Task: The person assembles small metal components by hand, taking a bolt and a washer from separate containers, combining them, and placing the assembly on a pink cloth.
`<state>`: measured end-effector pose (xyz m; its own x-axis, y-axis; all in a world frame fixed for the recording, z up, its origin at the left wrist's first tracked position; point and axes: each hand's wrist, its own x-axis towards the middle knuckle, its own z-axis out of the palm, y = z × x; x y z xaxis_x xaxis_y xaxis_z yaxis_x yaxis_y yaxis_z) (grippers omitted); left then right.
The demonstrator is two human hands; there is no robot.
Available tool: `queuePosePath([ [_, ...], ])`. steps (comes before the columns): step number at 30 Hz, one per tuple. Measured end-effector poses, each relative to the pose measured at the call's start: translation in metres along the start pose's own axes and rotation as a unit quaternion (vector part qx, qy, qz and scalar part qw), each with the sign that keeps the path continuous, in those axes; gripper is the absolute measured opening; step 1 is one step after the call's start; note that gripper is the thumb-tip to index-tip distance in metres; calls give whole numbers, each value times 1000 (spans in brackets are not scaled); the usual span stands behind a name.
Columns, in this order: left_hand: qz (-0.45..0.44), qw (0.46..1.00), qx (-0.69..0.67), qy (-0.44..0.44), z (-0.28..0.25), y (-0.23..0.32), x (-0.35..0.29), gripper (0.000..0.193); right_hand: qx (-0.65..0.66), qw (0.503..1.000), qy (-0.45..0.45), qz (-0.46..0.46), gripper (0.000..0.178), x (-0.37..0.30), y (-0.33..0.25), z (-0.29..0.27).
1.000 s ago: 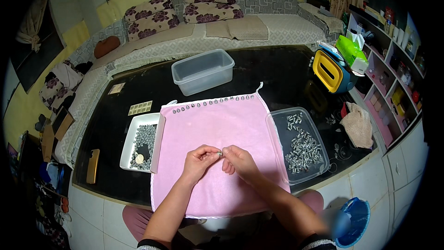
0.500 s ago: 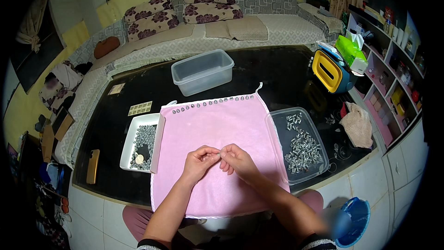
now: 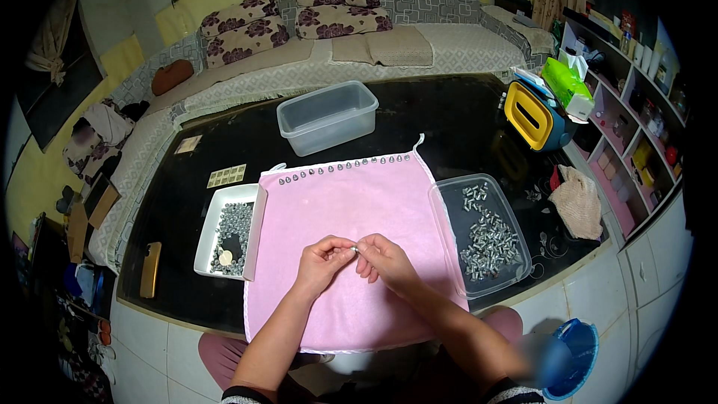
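While a black table (image 3: 419, 116) is filling mid-frame, a pink cloth (image 3: 351, 202) is lying across its lower centre, flanked by a white tray (image 3: 212, 232) at left and a clear tub (image 3: 449, 213) of metal pieces at right. Over the cloth, the left hand (image 3: 323, 260) and right hand (image 3: 380, 256) are meeting fingertip to fingertip, both pinching one tiny metal piece (image 3: 355, 250) between them; its axis is too small to tell.

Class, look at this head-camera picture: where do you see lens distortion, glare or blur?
Head view: the table edge bows near the rim, corners fall black; faint glare on the dark tabletop; a blurred patch by the right forearm; both hands on the pink cloth are sharp.
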<state>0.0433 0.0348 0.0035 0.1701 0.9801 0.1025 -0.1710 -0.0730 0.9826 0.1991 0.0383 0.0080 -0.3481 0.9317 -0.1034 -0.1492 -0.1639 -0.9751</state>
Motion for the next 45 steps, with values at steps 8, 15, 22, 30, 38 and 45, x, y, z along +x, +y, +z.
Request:
queuePosePath([
  [8,-4,1000,-9,4,-2,-2,0,8,-28,999,-29,5,32,-1,0,-2],
  [15,6,1000,22,-11,1,0,-1,9,-21,998,-52,9,33,2,7,-6],
  [22,0,1000,13,-3,0,1,-1,9,-23,999,-40,16,32,1,0,-3],
  [30,-2,1000,8,-6,-1,-1,0,8,-17,998,-53,-13,29,1,4,-6],
  [38,-8,1000,11,0,0,-1,0,8,-1,999,-48,23,32,1,3,-6],
  [45,-6,1000,1,-5,0,1,-1,8,-4,997,-76,13,33,2,5,-7],
])
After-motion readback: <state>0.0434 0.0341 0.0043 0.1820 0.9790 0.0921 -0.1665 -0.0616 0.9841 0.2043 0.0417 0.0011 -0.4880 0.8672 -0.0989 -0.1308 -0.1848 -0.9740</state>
